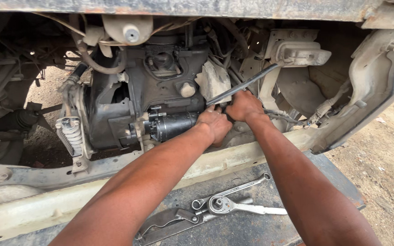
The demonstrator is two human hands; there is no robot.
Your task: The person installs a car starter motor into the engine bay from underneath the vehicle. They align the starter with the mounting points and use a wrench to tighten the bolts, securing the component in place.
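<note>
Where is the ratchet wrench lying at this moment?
In the head view, the ratchet wrench lies low and centre on the dark panel, between the person's forearms, beside a combination spanner.

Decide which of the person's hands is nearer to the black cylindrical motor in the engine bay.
Left. The left hand rests against the right end of the black cylindrical motor. The right hand is farther right and slightly higher, gripping a long black bar.

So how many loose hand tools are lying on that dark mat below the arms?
3, clustered together: a combination spanner lying diagonally, a ratchet wrench just below it, and pliers to their left. The person's arms may hide more.
</note>
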